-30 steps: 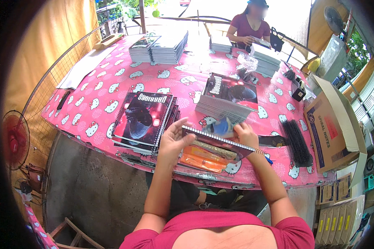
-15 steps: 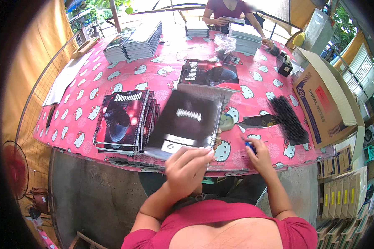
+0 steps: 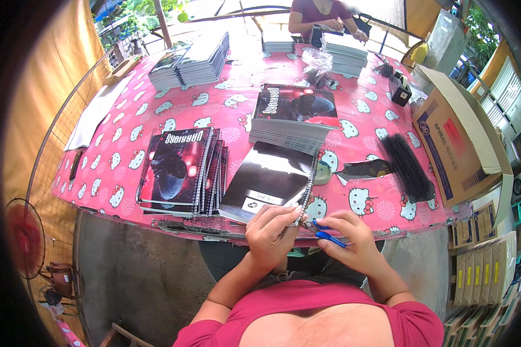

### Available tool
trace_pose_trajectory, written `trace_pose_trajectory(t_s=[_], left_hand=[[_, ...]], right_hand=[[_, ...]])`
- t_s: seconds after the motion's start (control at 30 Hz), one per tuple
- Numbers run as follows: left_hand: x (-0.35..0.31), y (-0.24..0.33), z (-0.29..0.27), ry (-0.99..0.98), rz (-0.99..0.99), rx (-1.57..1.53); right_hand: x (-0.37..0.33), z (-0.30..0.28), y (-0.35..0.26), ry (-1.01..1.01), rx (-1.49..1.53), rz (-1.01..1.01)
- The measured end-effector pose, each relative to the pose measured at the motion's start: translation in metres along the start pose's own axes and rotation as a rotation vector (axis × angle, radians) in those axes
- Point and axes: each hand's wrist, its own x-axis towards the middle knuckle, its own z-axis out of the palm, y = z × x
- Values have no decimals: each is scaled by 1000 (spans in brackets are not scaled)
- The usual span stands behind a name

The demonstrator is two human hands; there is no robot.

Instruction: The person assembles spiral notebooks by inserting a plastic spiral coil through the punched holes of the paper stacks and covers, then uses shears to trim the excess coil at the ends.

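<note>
A spiral notebook [image 3: 269,176] with a glossy black back cover lies before me, a black coil [image 3: 315,173] along its right edge. My left hand [image 3: 272,234] is closed on its near right corner, fingers pinched by the coil's end. My right hand [image 3: 356,240] grips blue-handled pliers [image 3: 330,237], their jaws at that coil end beside my left fingertips. Beyond the notebook is a stack of unbound sheets topped by a dark red illustrated cover [image 3: 298,105]. To the left stand bound notebooks [image 3: 171,170] in a pile.
Black plastic coils [image 3: 408,168] lie right, near an open cardboard box [image 3: 460,144] and a tape dispenser [image 3: 398,91]. Booklet stacks [image 3: 200,63] stand at the far left. Across the pink patterned table [image 3: 364,199], a person [image 3: 321,14] works behind another stack [image 3: 342,55].
My right hand has brought the pliers leftward to the coil's end. The notebook has settled lower with my left hand on its corner. The person opposite has drawn a hand back from the coils.
</note>
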Motion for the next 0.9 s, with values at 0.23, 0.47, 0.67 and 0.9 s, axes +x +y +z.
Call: trace_pose_trajectory(t_s=[0.23,0.47,0.67,0.9], left_hand=[[7,-4,-13,-2,109,50],[56,-66,-125,960,-148,26],[-1,-142,-208,838,-572,424],[20,-110,-181,657,-394,746]], right_hand=[[3,13,24,-288,1132,541],[6,-14,113,183,-579,142],[71,-49,153,342,-350,76],[219,-69,179,500,-9,412]])
